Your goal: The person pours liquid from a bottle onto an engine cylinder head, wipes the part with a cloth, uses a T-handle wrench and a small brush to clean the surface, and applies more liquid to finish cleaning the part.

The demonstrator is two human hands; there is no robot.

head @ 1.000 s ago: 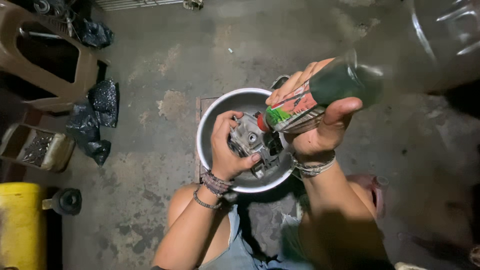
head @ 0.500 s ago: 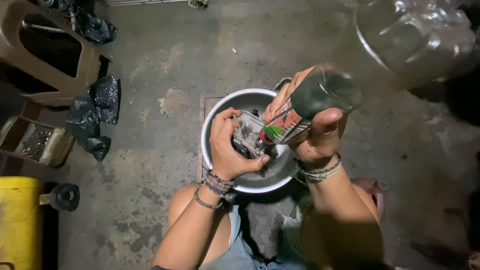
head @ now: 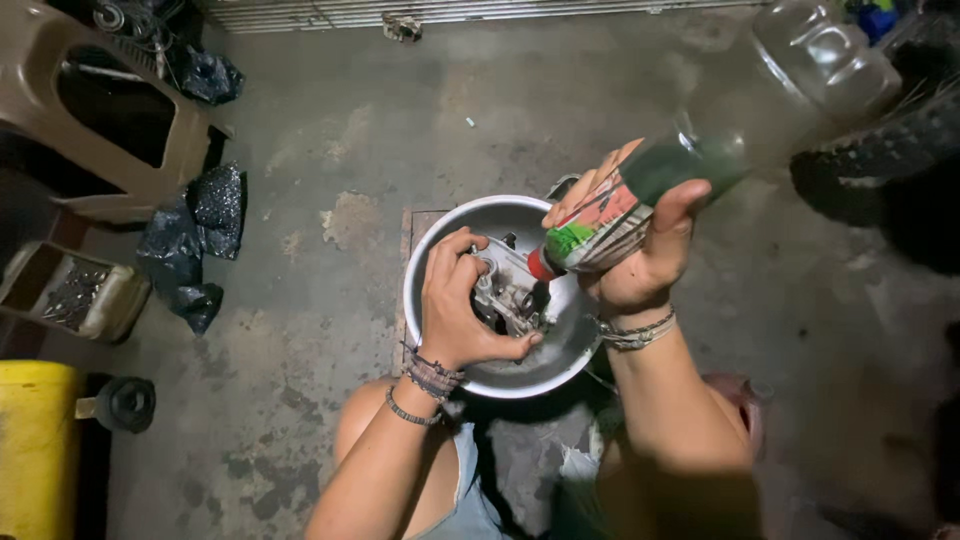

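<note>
A round metal basin [head: 440, 250] sits on the concrete floor in front of my knees. My left hand [head: 455, 305] grips a grey metal engine part [head: 508, 285] inside the basin. My right hand [head: 640, 250] holds a dark green plastic bottle [head: 625, 205] with a colourful label, tipped down so its red cap end points at the part. Bracelets circle both wrists.
A brown plastic stool [head: 95, 120] stands at the upper left, with black plastic bags [head: 195, 235] beside it. A box of small metal bits [head: 70, 290] and a yellow container [head: 35, 450] lie at the left. A clear plastic jug [head: 825, 55] and a tyre [head: 880, 150] are at the upper right.
The bottle has tilted and shifted slightly, its capped end staying over the part. My left hand has turned the part a little in the basin. The view has shifted.
</note>
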